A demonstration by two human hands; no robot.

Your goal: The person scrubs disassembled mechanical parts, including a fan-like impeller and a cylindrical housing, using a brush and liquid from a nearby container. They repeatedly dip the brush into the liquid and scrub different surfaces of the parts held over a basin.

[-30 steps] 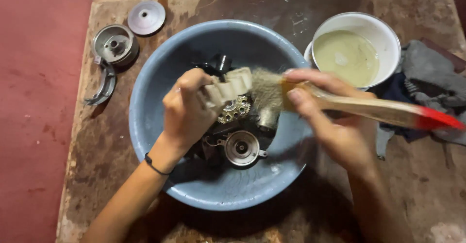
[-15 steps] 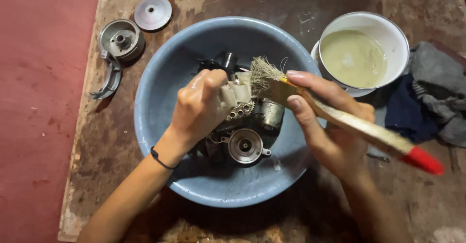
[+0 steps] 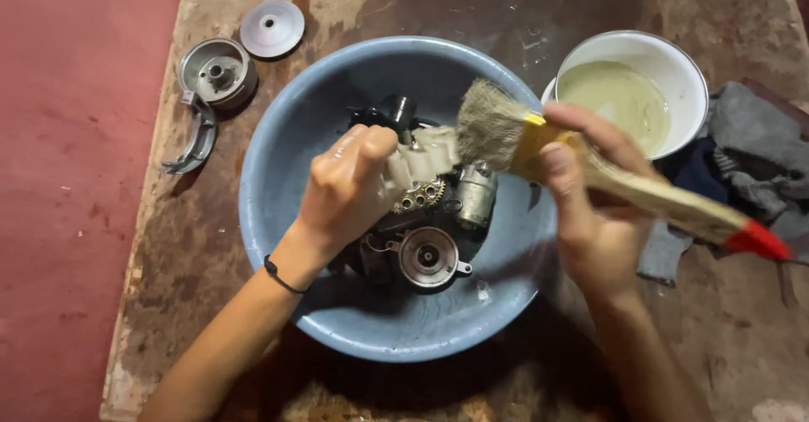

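A wide blue basin [image 3: 278, 177] stands on a worn wooden board and holds several greasy metal engine parts [image 3: 430, 253]. My left hand [image 3: 345, 190] grips a pale ribbed part [image 3: 421, 161] above them. My right hand [image 3: 586, 198] holds a wooden paintbrush [image 3: 506, 135] with a red handle tip, its bristles pressed against that pale part. The pale part's lower end is hidden behind my left fingers.
A white bowl of cloudy yellowish liquid [image 3: 628, 93] sits at the basin's right rim. Dark rags [image 3: 750, 169] lie at the far right. At upper left rest a metal drum [image 3: 217, 72], a round disc [image 3: 271, 27] and a curved shoe [image 3: 195, 139].
The brush head has swung from lying across the pale part to its right side, and the handle now points lower right. My left hand turned the part slightly.
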